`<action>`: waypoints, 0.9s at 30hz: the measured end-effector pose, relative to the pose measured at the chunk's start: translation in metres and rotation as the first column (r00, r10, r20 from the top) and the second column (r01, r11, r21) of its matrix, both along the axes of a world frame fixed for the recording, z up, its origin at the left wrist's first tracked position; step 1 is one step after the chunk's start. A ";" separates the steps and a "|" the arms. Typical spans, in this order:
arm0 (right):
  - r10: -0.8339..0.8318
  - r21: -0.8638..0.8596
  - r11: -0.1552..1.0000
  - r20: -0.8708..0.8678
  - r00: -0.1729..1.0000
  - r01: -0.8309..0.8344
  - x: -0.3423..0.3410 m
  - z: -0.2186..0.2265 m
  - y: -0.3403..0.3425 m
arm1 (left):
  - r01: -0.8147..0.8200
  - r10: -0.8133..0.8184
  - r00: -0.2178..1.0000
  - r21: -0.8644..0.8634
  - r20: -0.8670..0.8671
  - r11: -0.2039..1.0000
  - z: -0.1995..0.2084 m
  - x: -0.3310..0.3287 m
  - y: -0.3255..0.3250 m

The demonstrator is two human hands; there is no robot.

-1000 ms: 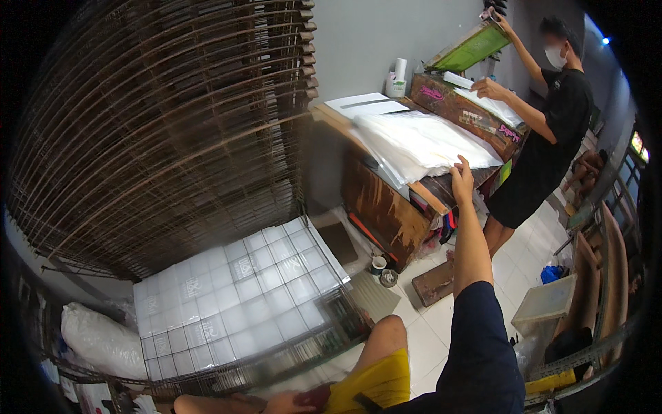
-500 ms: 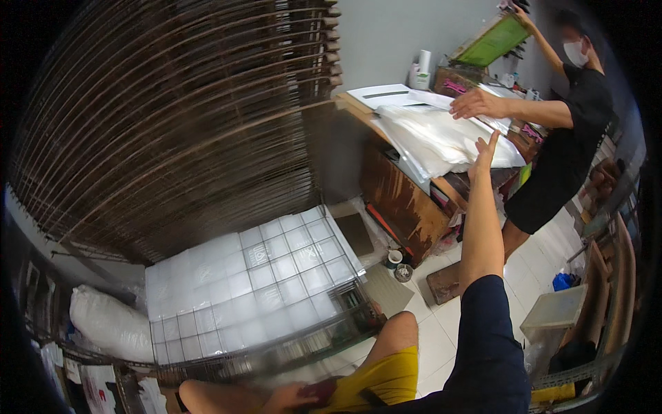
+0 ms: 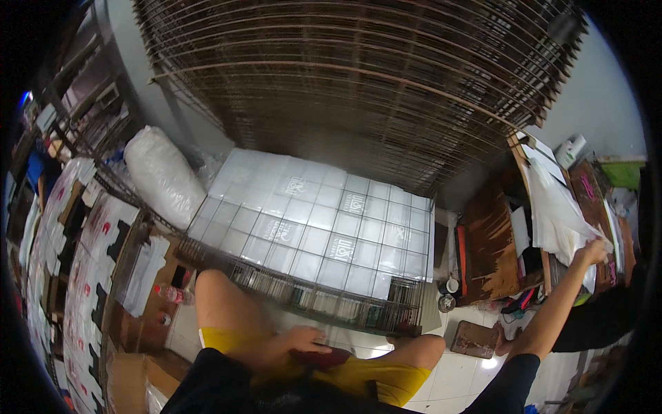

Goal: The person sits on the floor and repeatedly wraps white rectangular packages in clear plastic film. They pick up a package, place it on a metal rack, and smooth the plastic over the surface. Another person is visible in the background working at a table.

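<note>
My right hand (image 3: 594,250) reaches far out to the right and is closed on the near end of a thin white plastic sheet (image 3: 552,207). That sheet hangs over the edge of a wooden work table (image 3: 522,155). Over my lap lies my left hand (image 3: 305,340), its fingers loosely stretched and nothing visible in them. In front of my knees, clear plastic bags (image 3: 303,200) with white print lie in overlapping rows under a wire grid of a drying rack (image 3: 331,279).
Many raised rack shelves (image 3: 358,76) tower behind the bags. A bulging plastic sack (image 3: 162,176) stands on the left, near printed sheets (image 3: 93,255) and a cardboard box (image 3: 134,379). Right of the rack are a cup (image 3: 452,284), a low board (image 3: 474,339) and a co-worker's dark clothing (image 3: 600,314).
My view has swung left, so the rack is now central and the table far right. My right hand, open in the air before, now grips the sheet. The co-worker's hands have left the view.
</note>
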State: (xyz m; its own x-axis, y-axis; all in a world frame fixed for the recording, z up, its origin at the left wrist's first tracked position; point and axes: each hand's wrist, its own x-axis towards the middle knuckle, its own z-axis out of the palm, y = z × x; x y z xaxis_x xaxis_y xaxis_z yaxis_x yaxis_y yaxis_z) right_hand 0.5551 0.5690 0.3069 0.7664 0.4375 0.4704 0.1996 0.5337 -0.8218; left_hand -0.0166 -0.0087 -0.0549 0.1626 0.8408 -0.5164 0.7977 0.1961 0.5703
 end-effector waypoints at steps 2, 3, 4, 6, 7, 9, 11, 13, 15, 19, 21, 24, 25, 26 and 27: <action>0.140 0.197 0.969 0.058 0.988 -0.149 -0.075 0.039 -0.046 | -0.067 0.083 0.988 -0.120 0.130 0.991 0.014 0.015 0.002; 0.164 0.252 0.950 0.110 0.980 -0.187 -0.110 0.061 -0.073 | -0.083 0.113 0.975 -0.161 0.189 0.983 0.023 0.022 0.011; 0.180 0.304 0.926 0.163 0.970 -0.223 -0.142 0.083 -0.100 | -0.131 0.166 0.941 -0.136 0.296 0.982 0.031 0.034 0.021; 0.270 0.363 0.853 0.306 0.913 -0.374 -0.203 0.114 -0.147 | -0.190 0.221 0.773 -0.116 0.594 0.975 0.046 0.064 0.048; 0.319 0.346 0.820 0.387 0.865 -0.456 -0.225 0.127 -0.167 | -0.188 0.218 0.613 -0.128 0.759 0.974 0.055 0.081 0.061; 0.429 0.158 0.779 0.571 0.700 -0.607 -0.251 0.151 -0.195 | -0.005 0.279 0.499 -0.320 0.820 0.948 0.093 0.109 0.089; 0.624 0.089 0.669 0.472 0.623 -0.738 -0.286 0.159 -0.220 | 0.200 0.370 0.274 -0.429 0.888 0.881 0.116 0.132 0.100; 0.769 -0.031 0.575 0.361 0.528 -0.817 -0.319 0.168 -0.258 | 0.377 0.474 0.011 -0.443 0.880 0.813 0.139 0.141 0.105; 0.893 -0.223 0.371 0.352 0.280 -0.902 -0.328 0.174 -0.285 | 0.485 0.559 -0.181 -0.421 0.809 0.767 0.148 0.140 0.107; 0.954 -0.276 0.226 0.256 0.156 -0.934 -0.381 0.166 -0.338 | 0.494 0.640 -0.432 -0.427 0.636 0.758 0.148 0.116 0.103; 0.951 -0.292 0.233 0.267 0.155 -0.927 -0.388 0.164 -0.348 | 0.431 0.581 -0.525 -0.395 0.622 0.811 0.145 0.096 0.100; 0.939 -0.291 0.289 0.271 0.211 -0.912 -0.373 0.160 -0.349 | 0.292 0.466 -0.667 -0.371 0.581 0.881 0.150 0.058 0.095; 0.947 -0.272 0.265 0.257 0.195 -0.925 -0.364 0.154 -0.338 | 0.242 0.418 -0.739 -0.371 0.528 0.896 0.154 0.038 0.087; 0.966 -0.246 0.201 0.209 0.151 -0.948 -0.364 0.134 -0.319 | 0.165 0.342 -0.771 -0.349 0.538 0.922 0.170 0.011 0.069; 0.969 -0.278 0.215 0.182 0.169 -0.936 -0.359 0.128 -0.317 | 0.131 0.280 -0.793 -0.298 0.541 0.946 0.190 -0.005 0.058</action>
